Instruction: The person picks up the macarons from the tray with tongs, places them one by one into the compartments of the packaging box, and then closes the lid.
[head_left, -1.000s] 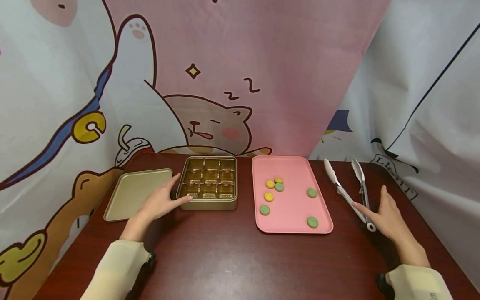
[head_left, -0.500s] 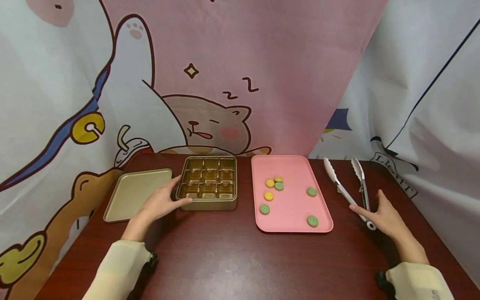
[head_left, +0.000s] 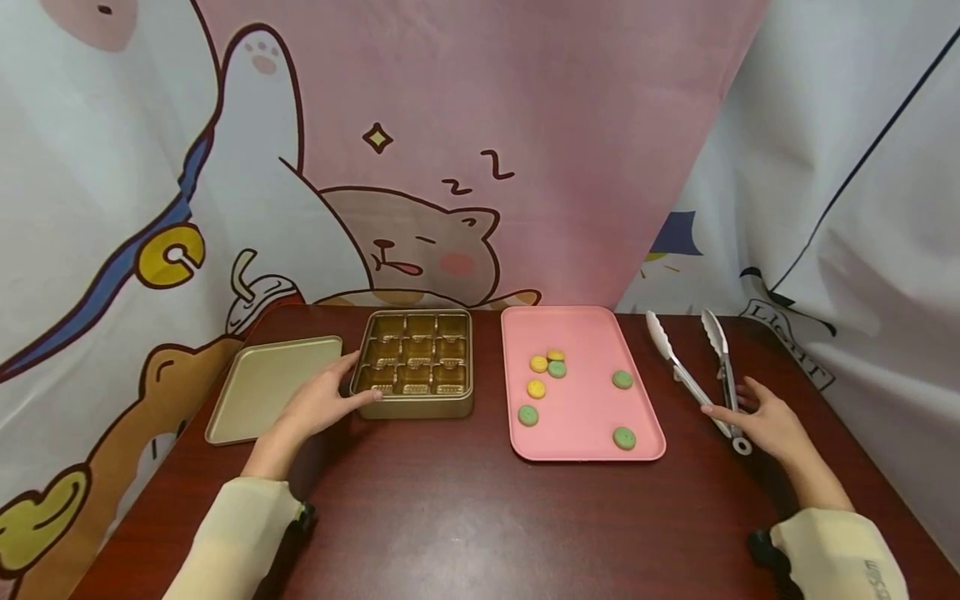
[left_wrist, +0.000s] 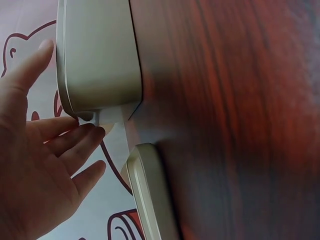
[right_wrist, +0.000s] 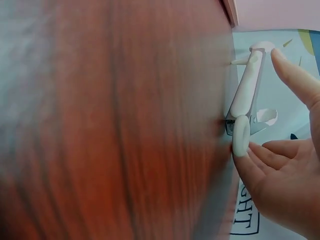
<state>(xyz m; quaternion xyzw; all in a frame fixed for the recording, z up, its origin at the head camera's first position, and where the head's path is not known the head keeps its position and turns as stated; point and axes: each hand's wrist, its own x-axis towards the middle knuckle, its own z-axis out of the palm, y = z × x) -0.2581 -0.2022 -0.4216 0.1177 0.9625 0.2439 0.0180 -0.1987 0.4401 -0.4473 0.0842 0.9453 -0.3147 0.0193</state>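
Note:
A gold square tin [head_left: 420,406] with a nine-compartment insert stands left of centre. My left hand [head_left: 318,400] is at its near left corner, thumb along the front rim and fingers by the left side; in the left wrist view the fingertips come right at the tin's corner [left_wrist: 100,60]. On the right lie metal tongs [head_left: 693,383] with white tips, spread apart. Around their handle end is my right hand [head_left: 776,423], the thumb over the left arm and the fingers beside the right one. The right wrist view shows the tongs' end ring [right_wrist: 241,135] between thumb and fingers, which stand apart.
A pink tray [head_left: 577,425] between tin and tongs bears several small yellow and green macaron-like pieces [head_left: 557,369]. The gold lid [head_left: 262,387] lies left of the tin, under the left forearm's reach. A printed curtain [head_left: 585,150] closes off the table's back and sides.
My right hand has moved inward and its fingers have come in around the tongs' handle end. The left hand stays by the tin. The head view has shifted slightly.

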